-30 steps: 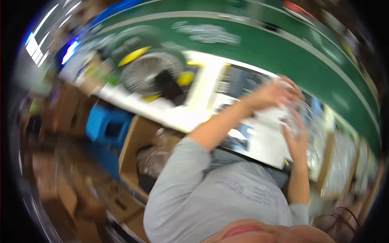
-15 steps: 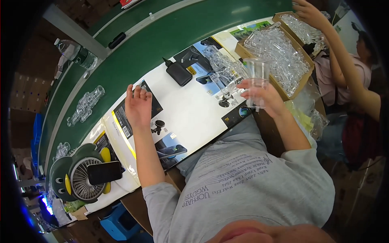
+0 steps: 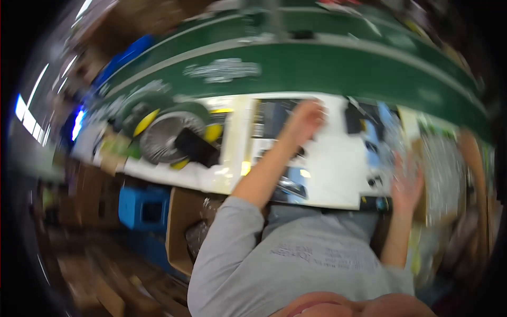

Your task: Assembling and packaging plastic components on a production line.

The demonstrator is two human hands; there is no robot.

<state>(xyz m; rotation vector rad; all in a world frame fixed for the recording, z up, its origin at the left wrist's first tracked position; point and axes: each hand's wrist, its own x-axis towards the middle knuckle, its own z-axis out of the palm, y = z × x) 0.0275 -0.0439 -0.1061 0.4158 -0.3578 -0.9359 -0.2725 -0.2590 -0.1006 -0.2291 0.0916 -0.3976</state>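
The view is smeared by motion. My left hand (image 3: 307, 120) is above the white work surface (image 3: 338, 164), fingers loosely bent, with nothing visible in it. Farther right, my right hand (image 3: 406, 185) is raised at the surface's right edge, beside a box of clear plastic parts (image 3: 443, 169). A pale see-through smear over its fingers looks like the clear plastic cup (image 3: 402, 171); its outline is blurred. Between the hands lies a black pouch-like object (image 3: 354, 117), with more clear plastic pieces (image 3: 390, 124) to its right.
A penguin-shaped fan (image 3: 166, 134) with a black phone (image 3: 196, 147) against it stands at the left. Clear plastic parts (image 3: 222, 70) lie on the green conveyor belt (image 3: 317, 63). A blue stool (image 3: 142, 207) and a cardboard box (image 3: 177, 232) are lower left. Another person's arm (image 3: 472, 164) reaches in at right.
The view has swung left, bringing in the blue stool and the cardboard box. My left hand has shifted toward the black pouch-like object. My right hand stays near the box of parts.
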